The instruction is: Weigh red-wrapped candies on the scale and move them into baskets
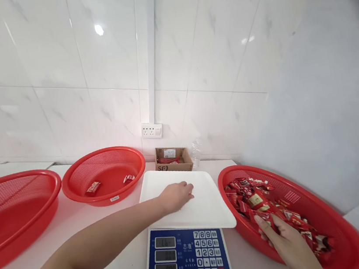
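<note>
My left hand (177,195) is over the white pan (205,206) of a digital scale, fingers curled downward; whatever may be inside them is hidden. Below the pan is the scale's blue keypad panel (187,255), with three small displays and number keys. Inside the red plastic basket (306,192) on the right, my right hand (283,235) has its thumb and fingers closed around a small red wrapped packet (262,218). Many similar red packets (246,189) lie heaped around it, some with gold or white patches.
A round red basket (103,155) at the left holds a couple of packets (93,188). Another red basket (20,235) stands at the far left. Behind the scale are a small cardboard box (174,167) and a clear plastic bottle (196,152), near a wall socket (151,130).
</note>
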The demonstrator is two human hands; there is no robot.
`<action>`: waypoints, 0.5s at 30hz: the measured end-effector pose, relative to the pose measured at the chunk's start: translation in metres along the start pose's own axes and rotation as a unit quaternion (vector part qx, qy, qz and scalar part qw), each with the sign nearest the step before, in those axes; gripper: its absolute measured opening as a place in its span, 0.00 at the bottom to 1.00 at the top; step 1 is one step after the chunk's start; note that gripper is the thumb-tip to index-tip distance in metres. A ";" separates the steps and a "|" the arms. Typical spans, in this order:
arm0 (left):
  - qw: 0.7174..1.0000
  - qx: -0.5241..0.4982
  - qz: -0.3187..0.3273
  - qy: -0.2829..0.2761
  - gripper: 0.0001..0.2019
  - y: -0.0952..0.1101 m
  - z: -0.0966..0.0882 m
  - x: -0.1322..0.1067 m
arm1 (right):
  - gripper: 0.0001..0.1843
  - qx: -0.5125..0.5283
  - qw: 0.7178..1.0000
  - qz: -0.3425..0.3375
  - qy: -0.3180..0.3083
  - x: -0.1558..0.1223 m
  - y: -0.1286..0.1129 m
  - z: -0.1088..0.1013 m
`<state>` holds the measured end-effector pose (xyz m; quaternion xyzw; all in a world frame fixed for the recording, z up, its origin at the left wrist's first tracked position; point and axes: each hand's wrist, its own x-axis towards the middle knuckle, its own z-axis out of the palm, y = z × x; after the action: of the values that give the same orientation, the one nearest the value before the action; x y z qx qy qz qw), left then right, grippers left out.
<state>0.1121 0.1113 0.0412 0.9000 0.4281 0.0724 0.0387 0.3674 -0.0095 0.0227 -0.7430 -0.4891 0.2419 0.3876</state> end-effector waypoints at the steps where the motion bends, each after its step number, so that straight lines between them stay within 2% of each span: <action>1: 1.000 -0.003 -0.026 0.016 0.10 -0.011 -0.007 -0.003 | 0.25 0.005 1.000 0.000 -0.002 0.001 0.002 0.000; 6: 0.982 -0.009 -0.157 0.106 0.12 -0.074 -0.045 -0.029 | 0.25 0.006 1.000 0.015 -0.015 0.007 0.012 0.000; 9: 0.964 -0.009 -0.226 0.137 0.15 -0.113 -0.061 -0.048 | 0.26 -0.010 1.000 0.020 -0.014 0.007 0.010 0.001; 12: 0.953 -0.017 -0.272 0.133 0.20 -0.142 -0.064 -0.070 | 0.27 -0.018 1.000 0.016 -0.016 0.006 0.007 0.001; 15: 0.954 -0.029 -0.278 0.105 0.25 -0.157 -0.057 -0.095 | 0.27 -0.029 0.999 0.016 -0.008 0.006 0.006 -0.001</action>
<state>-0.0761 0.1369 0.0677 0.7310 0.6608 0.1657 0.0382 0.3735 -0.0056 0.0183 -0.7595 -0.4872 0.2397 0.3582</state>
